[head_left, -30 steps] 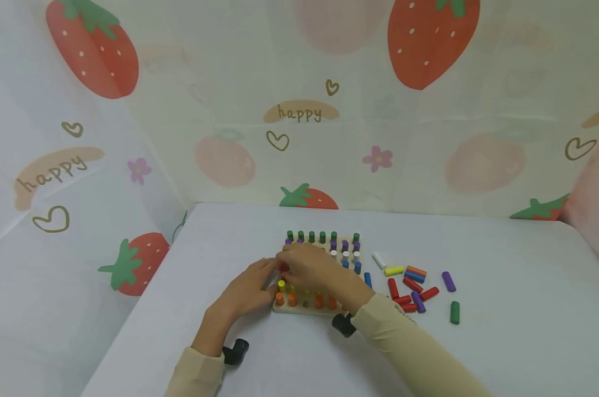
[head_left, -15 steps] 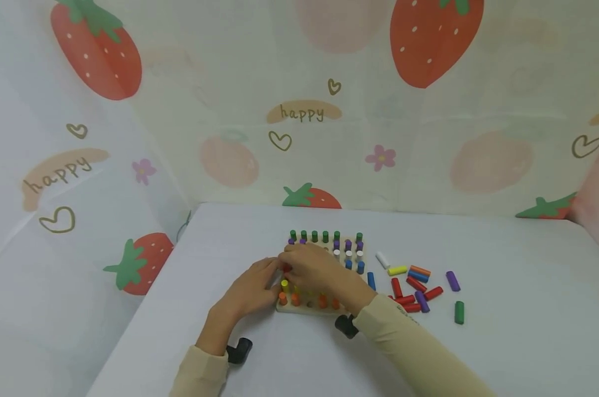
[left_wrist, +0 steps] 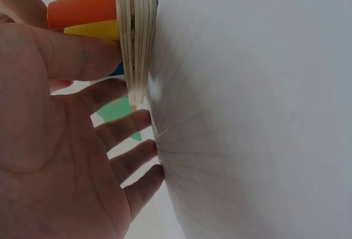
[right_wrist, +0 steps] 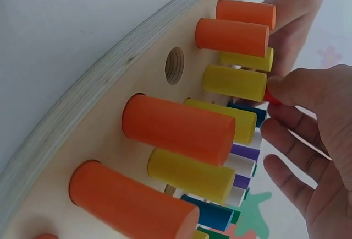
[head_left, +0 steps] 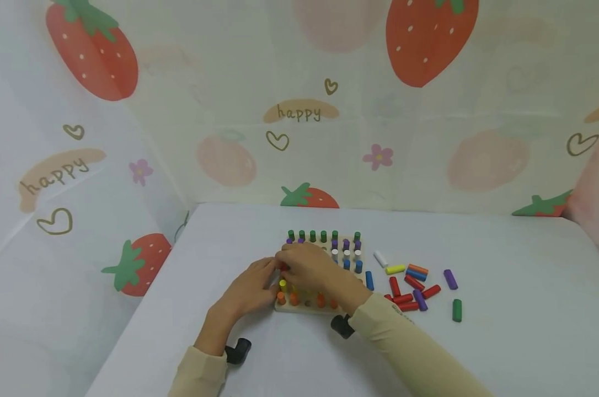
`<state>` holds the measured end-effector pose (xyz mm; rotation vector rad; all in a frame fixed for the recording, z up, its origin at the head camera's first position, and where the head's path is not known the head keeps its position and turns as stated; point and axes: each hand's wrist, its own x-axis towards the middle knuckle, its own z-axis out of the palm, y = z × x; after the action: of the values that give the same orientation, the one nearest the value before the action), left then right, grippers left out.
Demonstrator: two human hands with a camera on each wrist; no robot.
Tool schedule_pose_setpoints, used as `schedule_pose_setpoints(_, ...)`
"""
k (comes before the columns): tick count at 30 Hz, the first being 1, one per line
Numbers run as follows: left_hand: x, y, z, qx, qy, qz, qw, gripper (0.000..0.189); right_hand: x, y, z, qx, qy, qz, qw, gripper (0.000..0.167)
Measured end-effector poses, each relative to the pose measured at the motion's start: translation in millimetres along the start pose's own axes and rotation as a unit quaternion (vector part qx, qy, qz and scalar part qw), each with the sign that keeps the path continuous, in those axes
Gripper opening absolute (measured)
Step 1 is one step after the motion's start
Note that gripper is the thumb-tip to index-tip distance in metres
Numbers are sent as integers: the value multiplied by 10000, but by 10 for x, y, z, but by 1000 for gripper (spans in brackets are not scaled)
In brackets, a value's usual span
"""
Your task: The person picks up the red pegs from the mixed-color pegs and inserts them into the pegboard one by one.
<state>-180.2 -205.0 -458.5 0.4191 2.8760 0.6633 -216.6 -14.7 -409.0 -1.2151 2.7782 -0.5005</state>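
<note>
A wooden pegboard stands on the white table, with rows of coloured pegs upright in its holes. At its left side, my right hand pinches a red peg between thumb and finger; the other fingers are spread in the right wrist view. Beside the board's left edge is my left hand, its fingers extended. Its thumb lies against the board's edge in the left wrist view, and the fingertips reach down to the tabletop. An orange peg and a yellow peg stand near the right hand. My right hand hides the middle rows.
Loose pegs lie right of the board, among them a white peg, a yellow peg, several red ones, a purple peg and a green peg. A strawberry-patterned curtain hangs behind the table.
The head view sways slightly sideways. Both hands keep their places at the board's left side, the right one with the red peg.
</note>
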Motion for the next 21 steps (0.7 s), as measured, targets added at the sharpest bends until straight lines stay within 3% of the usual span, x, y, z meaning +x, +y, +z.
schedule_pose_setpoints(14, -11, -16, -10, 28, 43, 36, 10000, 62, -4, -12, 13, -190, -16, 82, 9998, 23)
schedule_pose_setpoints(21, 5, -18, 12, -25, 50, 81, 10000, 59, -133, 5, -31, -162, 164, 191, 9996, 25)
